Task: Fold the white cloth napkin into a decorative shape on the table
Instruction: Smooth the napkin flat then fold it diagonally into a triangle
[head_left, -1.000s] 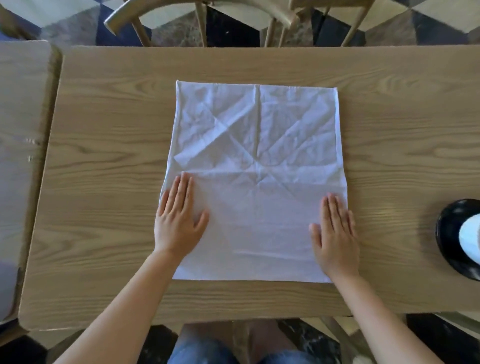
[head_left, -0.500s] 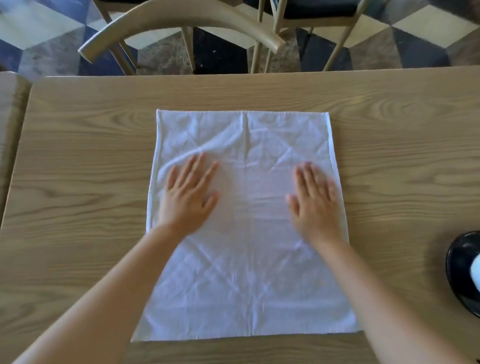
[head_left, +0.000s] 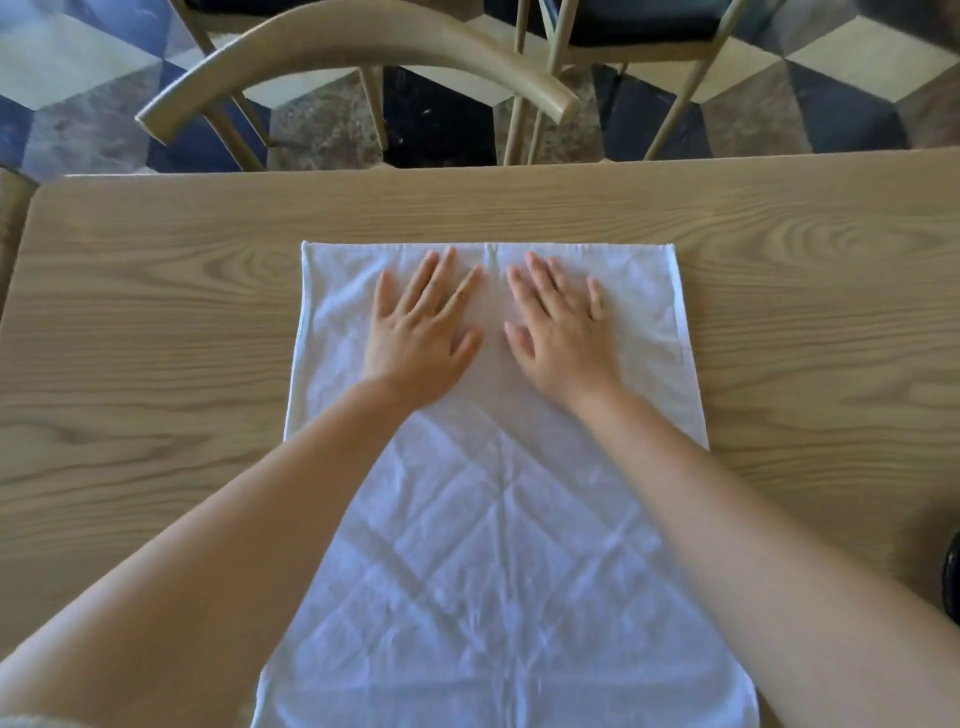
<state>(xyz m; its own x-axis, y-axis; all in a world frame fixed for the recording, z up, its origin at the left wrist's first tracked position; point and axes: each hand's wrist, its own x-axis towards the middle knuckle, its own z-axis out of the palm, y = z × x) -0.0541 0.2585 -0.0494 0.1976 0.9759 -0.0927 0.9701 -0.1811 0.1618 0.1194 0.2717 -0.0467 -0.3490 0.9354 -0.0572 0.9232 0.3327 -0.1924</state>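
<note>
The white cloth napkin (head_left: 493, 545) lies spread flat on the wooden table (head_left: 156, 364), full of diagonal and straight crease lines. My left hand (head_left: 421, 332) presses flat on its far half, left of the centre crease, fingers spread. My right hand (head_left: 558, 327) lies flat just right of that crease, fingers spread too. Both hands sit close together near the napkin's far edge. My forearms cover parts of the napkin's sides. Neither hand grips the cloth.
A wooden chair with a curved backrest (head_left: 358, 62) stands beyond the table's far edge, a second chair (head_left: 634, 67) beside it. A black object (head_left: 953, 582) shows at the right frame edge. Bare wood lies left and right of the napkin.
Both hands slid away from me along the napkin, from its near corners to its far half, and came closer together. The view tilted forward with them.
</note>
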